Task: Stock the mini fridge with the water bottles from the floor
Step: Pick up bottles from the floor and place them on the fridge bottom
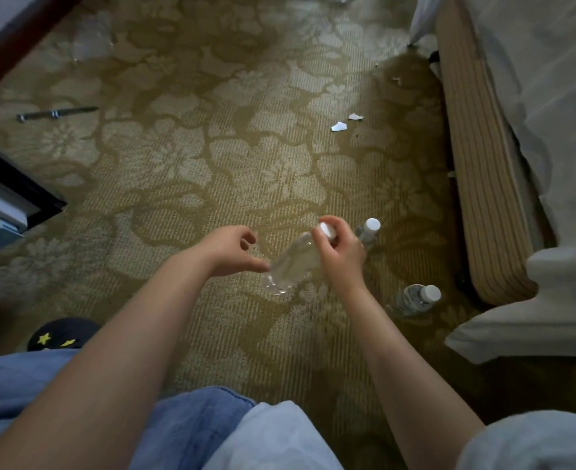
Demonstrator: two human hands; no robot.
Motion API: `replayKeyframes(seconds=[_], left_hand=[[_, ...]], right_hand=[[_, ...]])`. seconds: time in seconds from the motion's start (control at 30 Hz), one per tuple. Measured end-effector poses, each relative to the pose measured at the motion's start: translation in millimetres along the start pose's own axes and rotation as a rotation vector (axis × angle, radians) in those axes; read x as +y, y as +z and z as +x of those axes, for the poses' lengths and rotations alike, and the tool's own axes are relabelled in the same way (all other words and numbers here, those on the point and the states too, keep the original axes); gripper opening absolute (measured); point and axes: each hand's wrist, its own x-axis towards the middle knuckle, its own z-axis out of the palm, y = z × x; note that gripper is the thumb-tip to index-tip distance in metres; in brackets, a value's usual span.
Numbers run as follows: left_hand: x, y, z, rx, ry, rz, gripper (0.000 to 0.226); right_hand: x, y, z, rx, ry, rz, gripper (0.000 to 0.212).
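Observation:
My right hand (339, 251) grips a clear water bottle (290, 266) by its white-capped neck, and the bottle hangs tilted above the carpet. My left hand (232, 251) hovers just left of the bottle's lower end with loosely curled fingers, holding nothing. A second bottle (369, 232) stands on the floor right behind my right hand. A third bottle (417, 298) stands on the carpet further right, near the bed. The open mini fridge (5, 205) shows at the left edge, only its corner visible.
A bed with a striped base (476, 171) and white sheets runs down the right side. Two paper scraps (345, 122) and a metal bar (56, 113) lie on the patterned carpet. My knees in blue cloth fill the bottom; a dark slipper (59, 334) sits lower left.

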Motion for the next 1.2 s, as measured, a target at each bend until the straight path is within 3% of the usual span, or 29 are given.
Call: replayKeyframes(seconds=[0.13, 0.27, 0.37, 0.5, 0.6, 0.7, 0.8, 0.93, 1.2], left_hand=[[-3.3, -1.1, -6.7, -0.068, -0.018, -0.032, 0.087], [-7.2, -5.6, -11.2, -0.064, 0.033, -0.164, 0.091], [-4.1, -2.5, -10.9, -0.025, 0.060, -0.203, 0.081], [-2.8, 8.1, -4.3, 0.078, 0.043, -0.085, 0.056], [-6.2, 2.0, -1.2, 0.134, 0.016, -0.034, 0.051], [-6.6, -10.8, 0.6, 0.190, 0.004, -0.025, 0.051], [-6.0, -18.6, 3.1, 0.211, -0.002, -0.010, 0.053], [-4.6, -15.8, 2.9, 0.171, -0.003, 0.033, 0.052], [-9.1, -1.7, 6.7, 0.142, 0.002, 0.064, 0.054]], right_hand=[[-46.8, 9.8, 1.8, -0.168, -0.110, 0.198, 0.012], [-72.0, 11.6, -1.7, -0.260, -0.027, 0.453, 0.007], [-69.8, 9.5, -1.3, -0.272, 0.031, 0.506, 0.008], [-51.4, 0.9, 13.4, -0.281, 0.093, 0.489, 0.011], [-24.8, -6.0, 40.2, -0.060, 0.117, 0.330, 0.013], [11.9, -6.4, 67.8, 0.130, 0.120, -0.033, 0.018], [46.8, -2.7, 89.2, 0.107, 0.159, -0.404, 0.046], [76.1, -4.4, 99.7, -0.061, 0.307, -0.786, 0.075], [93.8, -5.1, 112.9, -0.041, 0.309, -0.600, 0.046]])
